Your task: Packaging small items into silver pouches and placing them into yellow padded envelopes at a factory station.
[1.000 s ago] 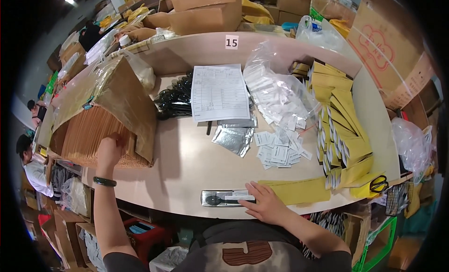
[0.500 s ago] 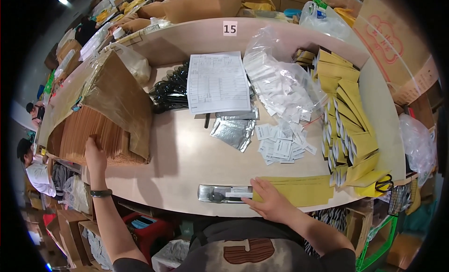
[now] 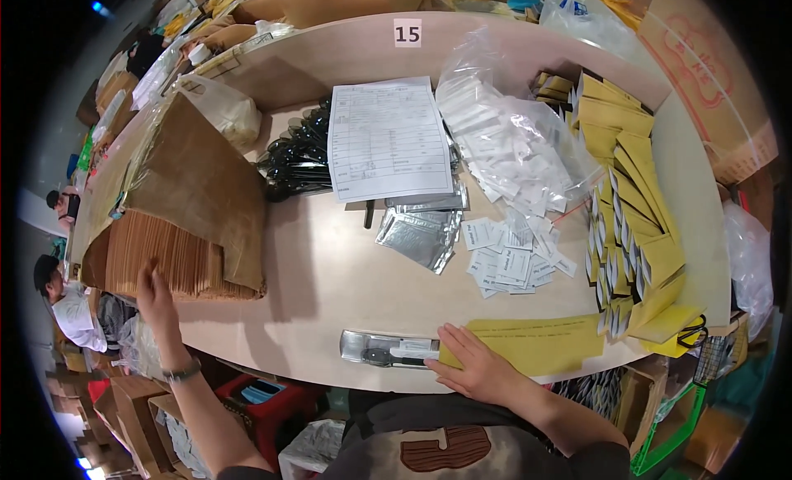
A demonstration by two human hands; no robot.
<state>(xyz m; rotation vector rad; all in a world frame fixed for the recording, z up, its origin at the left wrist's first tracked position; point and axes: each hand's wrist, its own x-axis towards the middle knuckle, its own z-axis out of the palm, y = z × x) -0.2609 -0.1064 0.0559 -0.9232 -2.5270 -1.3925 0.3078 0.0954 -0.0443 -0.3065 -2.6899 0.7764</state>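
My left hand (image 3: 159, 302) is at the lower front of a cardboard box (image 3: 194, 174), fingertips stretched up against the edges of tightly packed brown envelopes (image 3: 186, 261). Nothing shows in its grasp. My right hand (image 3: 478, 364) lies with fingers out flat over the left end of a yellow envelope (image 3: 544, 340) near the table's front edge. Beside its thumb lies a silver foil packet (image 3: 356, 348), topped by a black spoon-like piece (image 3: 379, 358) and a small white sachet (image 3: 412, 346). The right end of this set is hidden at my right hand.
Black round-headed pieces (image 3: 301, 162) lie partly beneath a printed sheet (image 3: 388, 141). Right of them are foil packets (image 3: 421, 236), loose white sachets (image 3: 511, 261) and a clear bag of sachets (image 3: 520, 141). Filled yellow envelopes (image 3: 631, 208) pile along the right wall.
My left hand has shifted slightly down and left along the brown envelopes. My right hand stays on the yellow envelope. The whole view has tilted a little.
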